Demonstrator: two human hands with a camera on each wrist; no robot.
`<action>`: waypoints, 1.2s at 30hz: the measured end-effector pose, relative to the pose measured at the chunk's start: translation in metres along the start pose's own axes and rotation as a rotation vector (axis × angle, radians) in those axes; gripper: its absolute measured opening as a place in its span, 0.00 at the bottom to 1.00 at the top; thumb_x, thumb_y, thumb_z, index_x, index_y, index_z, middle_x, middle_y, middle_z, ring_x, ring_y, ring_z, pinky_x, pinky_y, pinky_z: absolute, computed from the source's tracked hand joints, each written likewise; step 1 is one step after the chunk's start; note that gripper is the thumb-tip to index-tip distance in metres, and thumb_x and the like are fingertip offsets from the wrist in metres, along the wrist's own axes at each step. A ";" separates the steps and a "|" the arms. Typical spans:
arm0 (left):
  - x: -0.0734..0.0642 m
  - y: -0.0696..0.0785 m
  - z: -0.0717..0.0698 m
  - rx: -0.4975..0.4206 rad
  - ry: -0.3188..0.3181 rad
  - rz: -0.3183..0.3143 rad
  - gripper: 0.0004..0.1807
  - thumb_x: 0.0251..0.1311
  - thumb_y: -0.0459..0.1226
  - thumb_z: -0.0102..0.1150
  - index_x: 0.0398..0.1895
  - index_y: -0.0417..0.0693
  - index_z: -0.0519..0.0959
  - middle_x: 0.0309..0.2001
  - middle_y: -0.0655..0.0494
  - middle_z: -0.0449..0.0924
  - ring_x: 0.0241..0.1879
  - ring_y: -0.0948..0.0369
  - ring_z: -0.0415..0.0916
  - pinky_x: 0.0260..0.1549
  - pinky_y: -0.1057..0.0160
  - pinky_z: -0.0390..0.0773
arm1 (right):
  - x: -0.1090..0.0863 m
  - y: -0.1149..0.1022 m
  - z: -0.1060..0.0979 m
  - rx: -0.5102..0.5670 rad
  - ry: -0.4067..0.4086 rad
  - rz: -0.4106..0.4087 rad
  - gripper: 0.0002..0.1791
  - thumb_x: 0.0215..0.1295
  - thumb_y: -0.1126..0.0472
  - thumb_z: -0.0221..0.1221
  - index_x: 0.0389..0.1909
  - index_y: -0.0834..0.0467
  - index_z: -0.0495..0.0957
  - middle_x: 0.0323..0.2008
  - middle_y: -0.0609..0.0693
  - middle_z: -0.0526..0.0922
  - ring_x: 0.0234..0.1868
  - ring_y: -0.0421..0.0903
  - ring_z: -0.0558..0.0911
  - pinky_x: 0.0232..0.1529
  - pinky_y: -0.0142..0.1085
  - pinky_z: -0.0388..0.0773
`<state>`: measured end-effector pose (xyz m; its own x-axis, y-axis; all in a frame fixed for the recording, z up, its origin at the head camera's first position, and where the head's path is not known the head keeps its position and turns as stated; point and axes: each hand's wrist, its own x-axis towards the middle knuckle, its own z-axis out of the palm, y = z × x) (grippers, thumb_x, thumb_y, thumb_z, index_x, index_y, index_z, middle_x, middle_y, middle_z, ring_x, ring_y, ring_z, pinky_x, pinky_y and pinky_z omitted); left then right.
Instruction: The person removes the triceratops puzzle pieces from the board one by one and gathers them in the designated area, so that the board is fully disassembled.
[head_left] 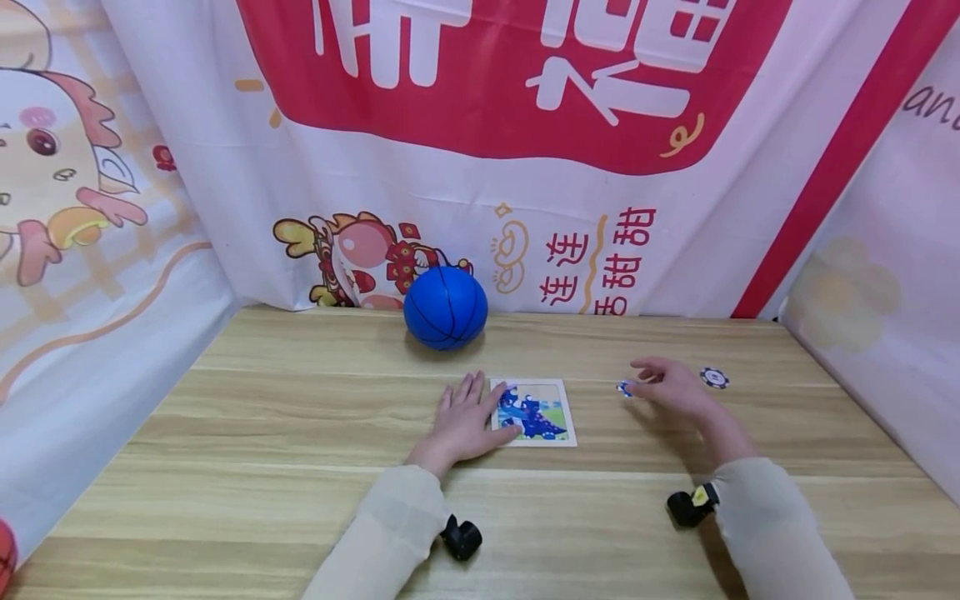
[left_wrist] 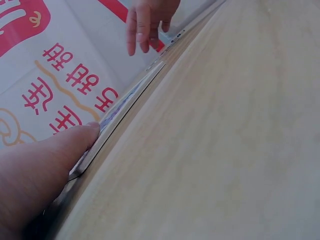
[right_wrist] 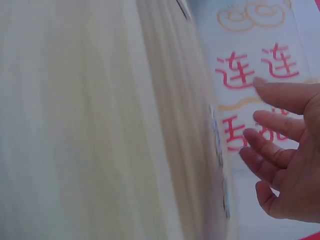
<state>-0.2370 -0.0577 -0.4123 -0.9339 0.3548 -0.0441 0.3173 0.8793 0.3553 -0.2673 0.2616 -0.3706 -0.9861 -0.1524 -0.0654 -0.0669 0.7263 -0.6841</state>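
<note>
The puzzle (head_left: 542, 414), a pale-framed square with a blue cartoon picture, lies flat on the wooden surface (head_left: 262, 433). At its left edge rests the left hand (head_left: 465, 427), fingers stretched out; the index finger and thumb are apart and reach over the frame, while the other fingers lie to the left of the puzzle.

To the right of the puzzle, the right hand (head_left: 670, 388) hangs above the surface, its fingers loosely bent, apart and holding nothing. Just under its fingertips, right of the puzzle, a small blue-and-white chip (head_left: 622, 388) lies partly hidden. A darker chip (head_left: 715, 378) lies farther right of the puzzle, beyond that hand.

A blue ball (head_left: 446, 308) sits behind the puzzle and to its left, in front of a printed cloth (head_left: 442, 196). Well to the left of the puzzle and nearer the person, part of a red ball (head_left: 6, 552) shows.
</note>
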 end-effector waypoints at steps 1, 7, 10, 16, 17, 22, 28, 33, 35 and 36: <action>0.000 0.000 0.000 -0.005 0.005 0.003 0.43 0.48 0.68 0.37 0.66 0.60 0.49 0.66 0.48 0.36 0.64 0.53 0.29 0.56 0.48 0.30 | 0.000 -0.005 0.002 0.012 0.004 -0.011 0.30 0.54 0.53 0.58 0.55 0.64 0.64 0.46 0.64 0.69 0.43 0.54 0.69 0.42 0.45 0.67; 0.000 -0.002 -0.002 -0.038 0.027 -0.001 0.42 0.50 0.66 0.37 0.66 0.57 0.47 0.66 0.48 0.37 0.64 0.54 0.30 0.57 0.50 0.32 | 0.004 -0.032 0.023 0.111 0.015 -0.088 0.29 0.53 0.56 0.59 0.55 0.63 0.65 0.44 0.62 0.71 0.41 0.52 0.70 0.39 0.41 0.69; 0.000 -0.004 -0.004 -0.037 0.036 0.003 0.42 0.51 0.65 0.37 0.66 0.56 0.48 0.66 0.47 0.38 0.64 0.53 0.31 0.57 0.51 0.34 | 0.007 -0.045 0.035 0.125 0.013 -0.088 0.27 0.53 0.55 0.59 0.54 0.60 0.67 0.44 0.58 0.72 0.41 0.50 0.70 0.41 0.41 0.68; -0.001 -0.007 -0.005 -0.037 0.055 -0.017 0.41 0.50 0.65 0.39 0.65 0.56 0.52 0.66 0.46 0.37 0.64 0.51 0.30 0.57 0.52 0.35 | 0.012 -0.068 0.059 0.172 -0.028 -0.085 0.23 0.55 0.56 0.58 0.53 0.56 0.69 0.44 0.55 0.73 0.41 0.49 0.69 0.42 0.42 0.67; -0.001 -0.008 -0.005 -0.035 0.057 -0.024 0.41 0.50 0.65 0.39 0.65 0.56 0.52 0.66 0.46 0.37 0.63 0.51 0.30 0.57 0.52 0.35 | 0.012 -0.072 0.063 0.186 -0.037 -0.083 0.23 0.55 0.56 0.58 0.53 0.56 0.69 0.44 0.55 0.73 0.41 0.49 0.69 0.42 0.41 0.67; -0.001 -0.009 -0.006 -0.027 0.055 -0.040 0.41 0.50 0.65 0.39 0.65 0.58 0.53 0.66 0.46 0.37 0.63 0.51 0.30 0.57 0.51 0.34 | 0.015 -0.082 0.080 0.225 -0.077 -0.152 0.21 0.55 0.58 0.57 0.51 0.59 0.71 0.41 0.54 0.74 0.40 0.49 0.70 0.40 0.40 0.69; -0.001 -0.009 -0.004 0.000 0.057 -0.015 0.40 0.50 0.65 0.37 0.65 0.58 0.53 0.66 0.45 0.37 0.63 0.49 0.30 0.57 0.50 0.34 | 0.017 -0.083 0.102 0.249 -0.076 -0.159 0.17 0.55 0.60 0.58 0.46 0.60 0.74 0.36 0.50 0.76 0.38 0.46 0.72 0.42 0.40 0.68; -0.001 -0.008 -0.004 0.015 0.054 -0.014 0.39 0.51 0.64 0.38 0.65 0.59 0.53 0.66 0.45 0.37 0.63 0.49 0.30 0.57 0.50 0.34 | 0.016 -0.081 0.119 0.170 -0.009 -0.151 0.12 0.53 0.60 0.60 0.40 0.56 0.79 0.35 0.47 0.75 0.37 0.44 0.72 0.42 0.40 0.68; -0.002 -0.008 -0.005 0.019 0.053 -0.014 0.38 0.52 0.64 0.38 0.65 0.59 0.53 0.66 0.44 0.37 0.63 0.49 0.30 0.57 0.49 0.35 | 0.016 -0.081 0.124 0.141 0.024 -0.167 0.11 0.52 0.60 0.60 0.38 0.57 0.79 0.34 0.48 0.74 0.36 0.45 0.72 0.41 0.40 0.68; -0.002 -0.008 -0.005 0.021 0.052 -0.014 0.38 0.52 0.64 0.38 0.65 0.59 0.53 0.66 0.44 0.37 0.63 0.49 0.30 0.57 0.49 0.35 | 0.016 -0.081 0.126 0.133 0.042 -0.170 0.11 0.52 0.61 0.60 0.38 0.56 0.80 0.34 0.47 0.74 0.35 0.44 0.71 0.40 0.39 0.69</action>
<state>-0.2382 -0.0672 -0.4103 -0.9455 0.3257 -0.0007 0.3067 0.8908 0.3353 -0.2590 0.1159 -0.4074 -0.9681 -0.2347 0.0872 -0.2145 0.5976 -0.7726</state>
